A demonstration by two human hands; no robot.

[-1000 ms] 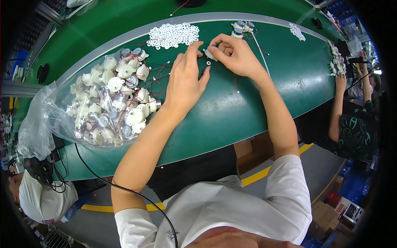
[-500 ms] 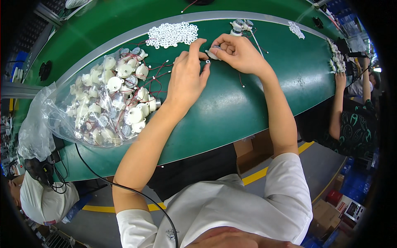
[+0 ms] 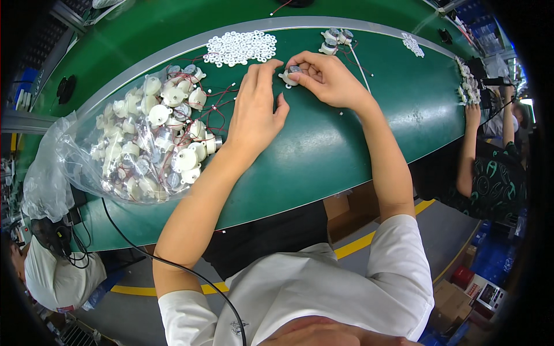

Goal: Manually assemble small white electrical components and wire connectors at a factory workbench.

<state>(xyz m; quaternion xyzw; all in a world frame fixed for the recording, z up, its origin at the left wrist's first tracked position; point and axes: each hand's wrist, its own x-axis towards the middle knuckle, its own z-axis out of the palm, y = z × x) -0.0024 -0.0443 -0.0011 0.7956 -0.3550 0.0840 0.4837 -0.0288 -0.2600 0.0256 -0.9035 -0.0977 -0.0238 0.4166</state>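
In my right hand (image 3: pixel 328 79), a small round motor (image 3: pixel 287 79) with a silver top and a cream flanged base is pinched between thumb and fingers. My left hand (image 3: pixel 254 109) is beside it, palm toward the table, with the thumb apart from the other fingers. Its forefinger reaches close to the motor; whether it touches is unclear. Nothing shows in the left hand. Beyond the left hand is a flat pile of small white rings (image 3: pixel 241 48). Farther right, a few similar motors (image 3: pixel 331 44) stand together with thin wires.
A clear plastic bag (image 3: pixel 75 155) on the left spills many cream motors (image 3: pixel 158 115) with red wires over the green table (image 3: pixel 323 150). More white rings (image 3: pixel 412 44) lie far right, near a co-worker's arm (image 3: pixel 468 147). A black cable (image 3: pixel 173 263) crosses my left arm.
The motor has turned from tilted to upright, silver top up. A white ring seen at my left fingertips is no longer visible there. The left thumb has drawn back slightly from the motor.
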